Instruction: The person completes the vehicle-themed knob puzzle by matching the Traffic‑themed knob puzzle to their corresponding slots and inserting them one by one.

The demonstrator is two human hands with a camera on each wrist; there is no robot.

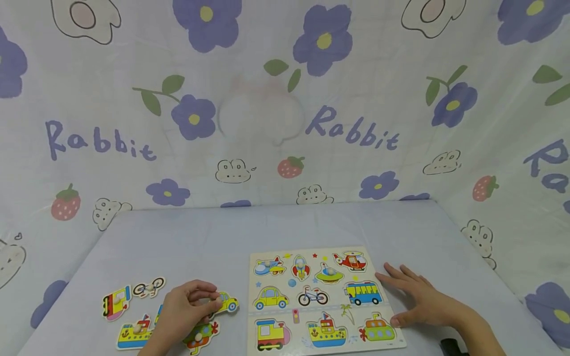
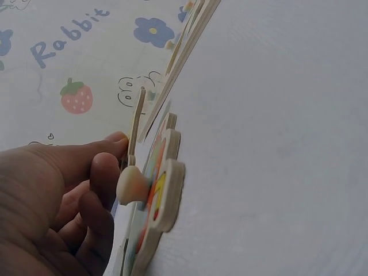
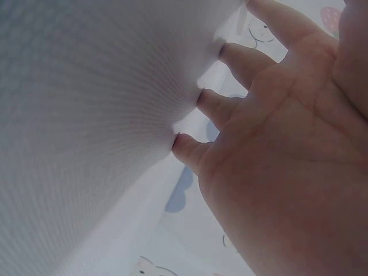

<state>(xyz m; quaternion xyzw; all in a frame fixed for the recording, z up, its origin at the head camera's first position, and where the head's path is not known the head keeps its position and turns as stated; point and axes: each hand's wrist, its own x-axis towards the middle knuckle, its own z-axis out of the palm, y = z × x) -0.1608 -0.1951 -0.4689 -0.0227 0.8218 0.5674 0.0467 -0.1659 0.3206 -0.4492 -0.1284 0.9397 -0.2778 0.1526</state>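
Observation:
My left hand (image 1: 189, 309) pinches a yellow car puzzle piece (image 1: 229, 302) between thumb and fingers, left of the puzzle board (image 1: 329, 340). In the left wrist view the car piece (image 2: 137, 118) appears edge-on at the fingertips. Just below that hand lies a submarine piece (image 1: 201, 338) with a round knob, partly covered. Over at the board's right edge, my right hand (image 1: 425, 301) rests with fingers spread, its thumb by the submarine picture. On the board are vehicle pictures, and knobs show on several in the top row.
Left of my left hand lie a train piece (image 1: 117, 302), a bicycle piece (image 1: 149, 287) and a ship piece (image 1: 133, 336). A blue piece is mostly hidden behind the hand. A black object (image 1: 451, 347) sits by the right wrist. Patterned cloth (image 1: 258, 118) hangs behind the table.

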